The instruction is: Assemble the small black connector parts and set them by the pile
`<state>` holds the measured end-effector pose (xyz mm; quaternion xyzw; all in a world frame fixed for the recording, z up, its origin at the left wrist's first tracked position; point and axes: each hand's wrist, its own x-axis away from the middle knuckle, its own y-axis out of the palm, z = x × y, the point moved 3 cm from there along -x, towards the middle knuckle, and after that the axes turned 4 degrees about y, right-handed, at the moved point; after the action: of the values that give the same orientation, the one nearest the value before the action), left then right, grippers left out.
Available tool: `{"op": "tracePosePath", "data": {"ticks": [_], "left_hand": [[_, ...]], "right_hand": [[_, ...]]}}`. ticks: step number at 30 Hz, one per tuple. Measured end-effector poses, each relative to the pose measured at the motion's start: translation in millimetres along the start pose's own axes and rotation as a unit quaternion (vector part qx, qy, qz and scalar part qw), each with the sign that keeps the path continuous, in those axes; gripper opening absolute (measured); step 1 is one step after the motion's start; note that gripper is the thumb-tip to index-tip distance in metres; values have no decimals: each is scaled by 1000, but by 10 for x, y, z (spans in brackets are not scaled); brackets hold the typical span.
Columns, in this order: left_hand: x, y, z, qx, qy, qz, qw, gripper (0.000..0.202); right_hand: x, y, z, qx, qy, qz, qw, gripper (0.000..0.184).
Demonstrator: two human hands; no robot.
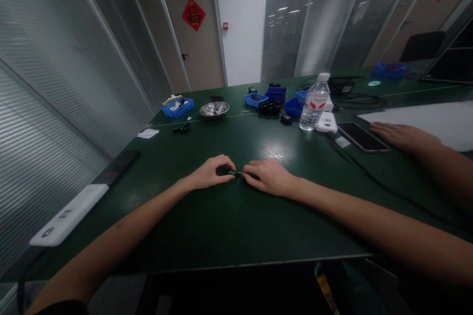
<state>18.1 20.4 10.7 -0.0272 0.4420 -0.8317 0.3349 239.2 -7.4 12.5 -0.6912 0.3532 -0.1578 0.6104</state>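
Observation:
Near the middle of the green table (177,236), my left hand (210,172) pinches a small dark part with green on it (232,173) between thumb and forefinger. Close beside it on the right, my right hand (269,176) has its thumb and fingers pressed together round a thin metal rod (239,173), whose tip reaches the small part. The rest of the rod is hidden in my fingers, so its kind cannot be told. Both hands rest low over the tabletop.
Further back are a metal bowl (215,110), a blue basket (178,108), another blue basket (255,100) and dark pieces (182,129). To the right stand a water bottle (315,103) and a phone (362,137); another person's hand (406,137) lies on white paper (451,118). A white device (70,214) lies left.

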Motion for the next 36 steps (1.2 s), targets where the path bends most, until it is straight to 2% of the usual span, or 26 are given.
{"op": "tracePosePath", "data": {"ticks": [36], "left_hand": [[19, 8, 40, -2, 24, 27, 999, 19]], "right_hand": [[5, 12, 10, 5, 5, 0, 1000, 28]]}}
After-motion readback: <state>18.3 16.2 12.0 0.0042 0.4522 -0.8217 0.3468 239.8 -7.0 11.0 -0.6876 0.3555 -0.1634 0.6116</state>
